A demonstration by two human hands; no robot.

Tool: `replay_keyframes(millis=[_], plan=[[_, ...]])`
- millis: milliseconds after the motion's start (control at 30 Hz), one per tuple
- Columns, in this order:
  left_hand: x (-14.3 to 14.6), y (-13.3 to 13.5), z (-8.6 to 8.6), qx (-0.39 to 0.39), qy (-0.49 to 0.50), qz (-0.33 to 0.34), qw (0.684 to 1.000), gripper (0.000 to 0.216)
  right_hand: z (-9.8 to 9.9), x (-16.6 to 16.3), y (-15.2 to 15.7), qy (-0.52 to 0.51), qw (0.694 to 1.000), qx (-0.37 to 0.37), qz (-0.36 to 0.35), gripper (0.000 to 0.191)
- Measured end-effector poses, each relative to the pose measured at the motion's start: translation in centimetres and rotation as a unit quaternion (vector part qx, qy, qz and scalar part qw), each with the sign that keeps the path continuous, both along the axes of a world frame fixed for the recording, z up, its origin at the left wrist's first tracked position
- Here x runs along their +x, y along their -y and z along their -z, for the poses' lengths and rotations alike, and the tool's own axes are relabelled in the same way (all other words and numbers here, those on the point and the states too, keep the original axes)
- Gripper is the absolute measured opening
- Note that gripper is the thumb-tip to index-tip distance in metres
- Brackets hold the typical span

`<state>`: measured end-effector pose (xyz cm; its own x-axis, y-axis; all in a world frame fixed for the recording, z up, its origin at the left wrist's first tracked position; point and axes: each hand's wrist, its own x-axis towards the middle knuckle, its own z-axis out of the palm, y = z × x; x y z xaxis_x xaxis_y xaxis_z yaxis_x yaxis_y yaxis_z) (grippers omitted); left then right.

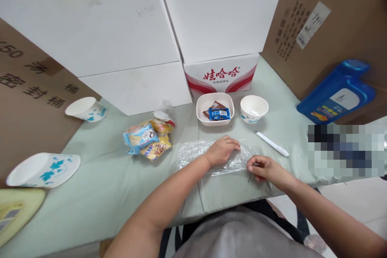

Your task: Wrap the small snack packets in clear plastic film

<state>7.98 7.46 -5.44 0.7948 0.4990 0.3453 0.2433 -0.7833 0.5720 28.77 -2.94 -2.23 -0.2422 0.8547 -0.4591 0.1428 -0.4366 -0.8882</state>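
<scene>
A clear crinkled plastic bag (193, 154) lies flat in front of me. My left hand (224, 151) rests on it, fingers curled together over the film. At the bag's right end, my right hand (266, 169) is closed in a pinch; a thin dark wire-like strip (249, 178) sticks out below its fingertips. Beyond the bag stands a white square tub (200, 116) with blue and brown snack packets (219, 113) in it. To its right is a white paper bowl (254, 117). A white utility knife (271, 143) lies right of the bag.
Wrapped snacks (148, 137) are heaped on the left. Two paper bowls (86, 109) (53, 171) lie tipped at far left, near a yellow-green board (18, 213). White boxes (220, 74) and brown cartons (302, 28) wall the back. A blue bottle (338, 92) leans at right.
</scene>
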Motion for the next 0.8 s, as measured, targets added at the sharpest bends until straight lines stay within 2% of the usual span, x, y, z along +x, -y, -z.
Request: replay_keyframes(millis=[100,200,367,533,700,733,800], plan=[[0.0,0.0,0.0,0.001,0.004,0.000,1.000,0.035,-0.4,1.0,0.8,-0.096,0.995,0.037,0.000,0.032],[0.1,-0.1,0.0,-0.003,0.004,0.001,1.000,0.035,0.0,2.0,1.3,-0.142,0.988,0.044,-0.030,0.031],[0.1,-0.4,0.3,-0.006,-0.009,0.002,1.000,0.037,0.6,2.4,1.2,-0.088,0.994,-0.031,-0.065,0.034],[0.1,-0.5,0.6,0.002,-0.008,0.008,1.000,0.038,0.4,2.9,1.6,-0.052,0.996,-0.041,-0.059,0.053],[0.1,-0.2,0.2,0.013,-0.014,0.010,1.000,0.021,0.2,3.3,2.7,0.002,0.995,-0.080,-0.063,0.054],[0.2,-0.1,0.1,0.019,-0.022,0.012,1.000,0.022,0.1,3.4,2.8,0.009,0.995,-0.084,-0.055,0.053],[0.2,0.3,-0.1,0.033,-0.046,0.011,0.998,0.036,0.1,3.7,2.6,0.027,0.995,-0.090,-0.034,0.053]])
